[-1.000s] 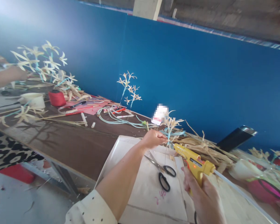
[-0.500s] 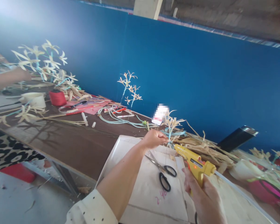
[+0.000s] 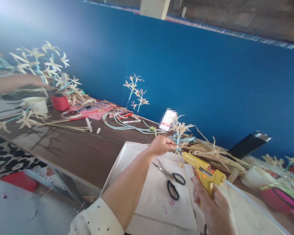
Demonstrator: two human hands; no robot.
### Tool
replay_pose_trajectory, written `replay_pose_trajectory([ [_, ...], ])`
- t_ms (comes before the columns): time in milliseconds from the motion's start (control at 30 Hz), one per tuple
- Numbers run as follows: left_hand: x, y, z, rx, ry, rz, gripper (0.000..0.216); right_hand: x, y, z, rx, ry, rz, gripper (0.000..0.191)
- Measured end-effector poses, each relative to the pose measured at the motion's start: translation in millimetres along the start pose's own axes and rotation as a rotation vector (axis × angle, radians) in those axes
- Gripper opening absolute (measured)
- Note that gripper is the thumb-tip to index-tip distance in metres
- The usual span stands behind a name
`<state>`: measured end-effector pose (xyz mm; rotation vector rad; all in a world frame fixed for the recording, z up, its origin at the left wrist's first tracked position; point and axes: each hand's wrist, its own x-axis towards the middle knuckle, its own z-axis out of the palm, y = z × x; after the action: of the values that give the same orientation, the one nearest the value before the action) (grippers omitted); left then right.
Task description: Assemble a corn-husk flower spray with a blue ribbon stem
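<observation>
My left hand [image 3: 162, 146] pinches the pale blue stem of a cream-petalled artificial flower [image 3: 181, 130], holding it upright above the white cardboard [image 3: 142, 225]. In my right hand [image 3: 214, 205] is a yellow hot glue gun [image 3: 203, 169], its handle wrapped by my fingers and a small orange light glowing on its side. The gun's nozzle points left and meets the stem just below my left fingertips; whether it touches cannot be told. Black-handled scissors [image 3: 172, 182] lie partly open on the cardboard between my arms.
Dried husk strips [image 3: 210, 153] lie behind the glue gun, near a black flask [image 3: 250, 145]. Pale tubing [image 3: 122, 125], a red spool [image 3: 60, 102] and a white cup [image 3: 35, 105] sit leftward. Another person's arm [image 3: 17, 84] reaches in among more flowers at far left.
The other person's arm at far left has moved right and slightly down. My hands, the flower and the glue gun stay almost in place.
</observation>
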<state>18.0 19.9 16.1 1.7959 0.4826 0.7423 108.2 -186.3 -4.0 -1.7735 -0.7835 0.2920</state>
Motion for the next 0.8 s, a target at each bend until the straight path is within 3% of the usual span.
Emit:
replay_pose_trajectory([
  [600,-1.0,-0.3,-0.8,0.010,0.026,-0.029,0.039,-8.2,-8.7,-4.3,0.094,0.021,0.028,0.050],
  [800,-0.3,-0.6,-0.8,0.010,0.028,-0.035,0.038,-3.5,-3.2,-0.9,0.076,0.014,0.025,0.044],
])
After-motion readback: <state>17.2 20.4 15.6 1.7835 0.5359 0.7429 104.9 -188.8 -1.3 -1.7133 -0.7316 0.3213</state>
